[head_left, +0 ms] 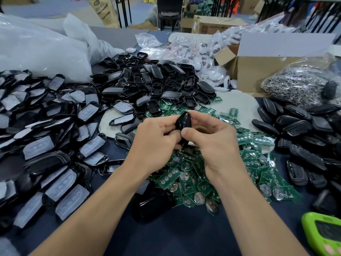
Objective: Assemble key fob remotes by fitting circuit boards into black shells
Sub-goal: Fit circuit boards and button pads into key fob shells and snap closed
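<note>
black shells, green circuit boards, lime-green device, dark blue table.

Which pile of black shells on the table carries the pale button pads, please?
The pile at the left: its shells show whitish pads, whereas the middle pile and the right pile are plain black.

The left hand and the right hand were bare. The left forearm and the right forearm were bare too. The right thumb nail was short and plain.
</note>
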{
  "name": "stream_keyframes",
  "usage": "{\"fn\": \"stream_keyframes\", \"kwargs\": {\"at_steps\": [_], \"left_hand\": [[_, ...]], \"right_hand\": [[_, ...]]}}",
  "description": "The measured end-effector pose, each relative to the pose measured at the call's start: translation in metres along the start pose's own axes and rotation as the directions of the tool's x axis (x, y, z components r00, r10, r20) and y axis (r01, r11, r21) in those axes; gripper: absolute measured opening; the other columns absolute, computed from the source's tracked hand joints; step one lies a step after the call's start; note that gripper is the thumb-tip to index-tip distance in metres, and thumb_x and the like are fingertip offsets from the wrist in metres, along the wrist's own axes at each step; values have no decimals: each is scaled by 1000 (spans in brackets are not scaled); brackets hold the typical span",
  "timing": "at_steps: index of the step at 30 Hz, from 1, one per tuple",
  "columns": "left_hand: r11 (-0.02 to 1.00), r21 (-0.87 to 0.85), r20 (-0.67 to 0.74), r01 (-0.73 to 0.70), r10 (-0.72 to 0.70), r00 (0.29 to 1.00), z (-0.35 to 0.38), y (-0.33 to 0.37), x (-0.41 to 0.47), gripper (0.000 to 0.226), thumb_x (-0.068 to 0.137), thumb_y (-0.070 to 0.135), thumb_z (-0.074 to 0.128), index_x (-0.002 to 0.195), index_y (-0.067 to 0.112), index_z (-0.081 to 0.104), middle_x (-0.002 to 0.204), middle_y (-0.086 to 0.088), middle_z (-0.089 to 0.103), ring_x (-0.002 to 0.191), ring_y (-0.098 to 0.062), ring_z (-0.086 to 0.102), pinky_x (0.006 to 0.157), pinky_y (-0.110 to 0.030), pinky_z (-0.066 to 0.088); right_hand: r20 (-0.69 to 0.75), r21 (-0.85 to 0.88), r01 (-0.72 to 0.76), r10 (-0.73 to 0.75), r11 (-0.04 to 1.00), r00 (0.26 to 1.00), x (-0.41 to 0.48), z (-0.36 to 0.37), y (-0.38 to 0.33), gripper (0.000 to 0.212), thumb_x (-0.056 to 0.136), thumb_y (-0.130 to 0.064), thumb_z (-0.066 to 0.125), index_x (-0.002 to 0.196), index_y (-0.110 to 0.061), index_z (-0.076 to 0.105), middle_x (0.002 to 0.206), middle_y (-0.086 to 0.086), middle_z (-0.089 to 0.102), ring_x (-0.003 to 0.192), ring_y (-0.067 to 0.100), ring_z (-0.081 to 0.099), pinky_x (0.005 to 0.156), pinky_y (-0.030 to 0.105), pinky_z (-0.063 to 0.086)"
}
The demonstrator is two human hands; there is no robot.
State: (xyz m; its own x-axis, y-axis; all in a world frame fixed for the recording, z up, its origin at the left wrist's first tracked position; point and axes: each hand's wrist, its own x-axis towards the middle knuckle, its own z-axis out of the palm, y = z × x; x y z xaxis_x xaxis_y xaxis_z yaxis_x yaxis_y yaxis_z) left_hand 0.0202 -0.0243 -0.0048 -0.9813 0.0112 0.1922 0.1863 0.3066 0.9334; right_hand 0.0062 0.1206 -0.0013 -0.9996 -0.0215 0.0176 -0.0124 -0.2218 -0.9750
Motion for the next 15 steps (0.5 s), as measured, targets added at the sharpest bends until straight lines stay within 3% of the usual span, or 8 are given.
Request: {"fn": "stream_keyframes", "kwargs": {"at_steps": [4,7,11,13,15], "left_hand": [[998,-52,47,32,-30,998,3,-2,0,47,100,-9,56,131,22,72,111,11,80,101,-7,76,72,-21,61],[994,-94,40,48,-44,998,1,-6,1,62,96,-9,65,141,33,63,109,10,80,97,-9,77,73,-24,63],[992,-99,21,74,-72,997,-10,-9,4,64,80,2,88,124,46,71,99,11,81,89,-13,79,81,-29,64],[993,-86,24,76,-75,997,-13,-10,4,64,76,2,90,120,45,73,99,12,81,90,-11,79,85,-26,63],[992,-95,52,82,-77,996,-13,-9,5,65,78,-3,86,125,40,72,100,10,81,89,-12,79,80,-25,63]], "right_hand": [[-2,-44,51,-52,998,999,2,-3,-1,43,74,16,79,96,-21,82,82,-1,79,75,7,75,61,19,58],[56,-67,71,-67,995,996,3,-7,-2,50,73,19,77,91,-28,82,85,0,81,81,9,76,63,18,59],[171,-47,-42,50,998,984,8,-17,-5,49,70,22,79,96,-20,82,91,4,82,84,11,76,69,21,60],[185,-62,-67,77,996,980,9,-19,-5,48,67,21,81,98,-15,81,92,6,82,85,11,76,72,21,60],[158,-97,-37,52,995,986,9,-19,-3,48,64,18,84,96,-17,82,90,5,82,85,13,77,73,23,61]]}}
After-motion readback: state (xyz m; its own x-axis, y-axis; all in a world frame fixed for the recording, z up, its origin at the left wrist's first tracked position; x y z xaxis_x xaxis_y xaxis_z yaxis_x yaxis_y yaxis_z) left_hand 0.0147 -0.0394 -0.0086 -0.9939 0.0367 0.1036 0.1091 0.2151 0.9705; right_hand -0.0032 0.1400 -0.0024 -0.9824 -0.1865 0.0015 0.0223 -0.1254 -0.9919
